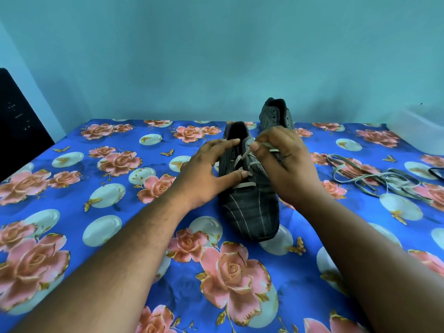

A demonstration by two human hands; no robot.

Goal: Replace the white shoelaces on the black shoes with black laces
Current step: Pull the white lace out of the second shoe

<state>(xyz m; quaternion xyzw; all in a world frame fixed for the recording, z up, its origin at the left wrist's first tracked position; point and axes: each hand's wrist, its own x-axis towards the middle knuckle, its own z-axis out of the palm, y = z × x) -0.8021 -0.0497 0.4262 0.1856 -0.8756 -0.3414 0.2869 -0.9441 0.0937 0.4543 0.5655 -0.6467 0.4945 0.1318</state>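
A floral blue cloth covers the surface where a person works at unlacing a pair of black pinstriped shoes, seen from above and behind the forearms. The near shoe lies toe toward the camera at the centre of the cloth, its white lace still threaded through the lower eyelets; the far shoe stands behind it against the teal wall, its eyelets apparently bare. The left hand rests on the near shoe's side, fingers spread and fairly straight, index along the collar and thumb pressing near the eyelet row to steady it. The right hand is curled over the upper eyelets, thumb and fingers pinching a loop of the white lace. The shoe looks light but firm enough to brace against, best held at the upper beside the eyelets; the flat lace is soft, limp and likely to drag in the holes, so it seems best drawn from close to the eyelet. To the right lie a loose pile of pale laces and, near the frame edge, a thin black lace. A translucent plastic box sits at the far right corner.
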